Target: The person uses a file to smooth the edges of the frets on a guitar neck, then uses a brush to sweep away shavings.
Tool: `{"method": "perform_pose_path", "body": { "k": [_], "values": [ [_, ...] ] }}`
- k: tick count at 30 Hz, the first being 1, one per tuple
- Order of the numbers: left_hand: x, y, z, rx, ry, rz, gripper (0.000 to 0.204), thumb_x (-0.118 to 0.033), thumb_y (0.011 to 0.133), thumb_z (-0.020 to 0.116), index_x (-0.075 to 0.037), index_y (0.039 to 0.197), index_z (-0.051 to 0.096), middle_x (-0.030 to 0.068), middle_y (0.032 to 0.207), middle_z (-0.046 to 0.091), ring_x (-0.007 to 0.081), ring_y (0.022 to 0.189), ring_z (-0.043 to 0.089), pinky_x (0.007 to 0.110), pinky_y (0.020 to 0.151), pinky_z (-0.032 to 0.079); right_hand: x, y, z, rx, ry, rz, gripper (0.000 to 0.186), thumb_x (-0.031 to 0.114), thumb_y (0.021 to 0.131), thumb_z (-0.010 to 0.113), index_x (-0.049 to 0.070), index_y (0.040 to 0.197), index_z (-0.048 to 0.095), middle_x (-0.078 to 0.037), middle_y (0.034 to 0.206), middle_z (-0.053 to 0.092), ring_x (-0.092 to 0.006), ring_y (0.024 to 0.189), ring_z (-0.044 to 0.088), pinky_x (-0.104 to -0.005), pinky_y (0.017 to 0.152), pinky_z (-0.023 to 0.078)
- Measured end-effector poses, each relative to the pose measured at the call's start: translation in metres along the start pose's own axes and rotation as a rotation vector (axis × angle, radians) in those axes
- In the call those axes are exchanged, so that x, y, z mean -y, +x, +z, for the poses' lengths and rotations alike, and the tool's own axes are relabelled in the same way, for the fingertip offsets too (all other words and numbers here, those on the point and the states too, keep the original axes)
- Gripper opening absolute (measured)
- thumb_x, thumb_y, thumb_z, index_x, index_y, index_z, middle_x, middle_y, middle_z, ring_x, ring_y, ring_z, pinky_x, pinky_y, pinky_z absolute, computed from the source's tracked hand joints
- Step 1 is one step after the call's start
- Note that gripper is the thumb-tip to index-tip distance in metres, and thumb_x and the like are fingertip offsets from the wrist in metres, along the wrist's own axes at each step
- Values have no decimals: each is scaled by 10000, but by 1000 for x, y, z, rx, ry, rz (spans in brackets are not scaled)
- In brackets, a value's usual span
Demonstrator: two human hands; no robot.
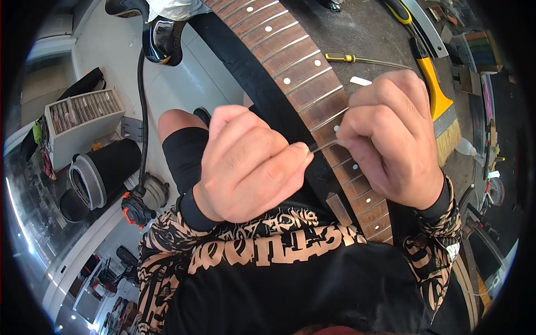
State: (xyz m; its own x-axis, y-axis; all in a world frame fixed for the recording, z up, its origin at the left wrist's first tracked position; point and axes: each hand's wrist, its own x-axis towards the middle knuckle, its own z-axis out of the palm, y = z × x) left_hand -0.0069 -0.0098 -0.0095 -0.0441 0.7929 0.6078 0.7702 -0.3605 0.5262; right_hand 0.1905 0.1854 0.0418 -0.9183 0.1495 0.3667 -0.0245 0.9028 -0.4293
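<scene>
A guitar neck [304,92] with a brown fretboard, metal frets and pale dot inlays runs from the top of the view down toward my lap. Over its lower half, a short thin fret wire [322,147] spans between my two hands. My left hand [251,167], left of the neck, is closed, its thumb and fingertip pinching the wire's left end. On the other side my right hand [391,137] pinches the right end, its fingertips at the fretboard. Whether the wire sits in a slot or just above the board, I cannot tell.
On the grey bench to the right lie a yellow-handled brush [432,89], a thin yellow-handled tool [340,57] and a small white strip [360,81]. A black guitar body [162,42] is at upper left. A box of packed sleeves [84,114] and a black bin [114,167] stand on the left.
</scene>
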Motion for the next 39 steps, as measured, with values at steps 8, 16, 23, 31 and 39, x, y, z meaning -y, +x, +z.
{"method": "perform_pose_path", "body": {
  "k": [8, 16, 23, 31, 39],
  "values": [
    [3, -2, -3, -21, 92, 26, 419, 35, 803, 977, -50, 1178, 812, 29, 933, 709, 266, 772, 640, 460, 781, 481, 1, 6, 2, 9, -26, -10, 274, 70, 848, 903, 103, 1056, 728, -64, 1059, 721, -355, 1010, 631, -473, 912, 491],
    [5, 0, -6, -8, 20, -9, 430, 40, 794, 978, -58, 1178, 810, 31, 951, 719, 265, 781, 646, 461, 792, 473, 0, 9, 5, -14, -22, -4, 292, 61, 834, 899, 107, 1068, 730, -57, 1074, 721, -351, 1022, 633, -479, 918, 488],
    [-3, -5, -5, -10, 57, -5, 452, 63, 776, 977, -58, 1175, 805, 30, 941, 716, 265, 766, 643, 460, 783, 468, 4, 8, 1, 31, -59, -39, 293, 69, 832, 898, 103, 1065, 725, -57, 1072, 722, -352, 1014, 637, -481, 911, 487],
    [7, 0, -6, 0, 63, 24, 488, 49, 756, 989, -48, 1197, 805, 29, 925, 703, 261, 779, 644, 466, 785, 470, 3, 7, 2, 27, -68, 6, 276, 103, 855, 902, 109, 1069, 728, -54, 1080, 725, -359, 1049, 647, -488, 953, 483],
    [6, -1, -19, -127, -23, -89, 280, 66, 791, 923, -47, 1029, 828, 32, 889, 712, 249, 744, 654, 417, 782, 499, -41, -33, -46, -72, -195, 395, 556, 314, 1056, 894, 30, 1487, 688, -201, 1397, 734, -432, 1353, 683, -523, 1209, 519]
  ]
}}
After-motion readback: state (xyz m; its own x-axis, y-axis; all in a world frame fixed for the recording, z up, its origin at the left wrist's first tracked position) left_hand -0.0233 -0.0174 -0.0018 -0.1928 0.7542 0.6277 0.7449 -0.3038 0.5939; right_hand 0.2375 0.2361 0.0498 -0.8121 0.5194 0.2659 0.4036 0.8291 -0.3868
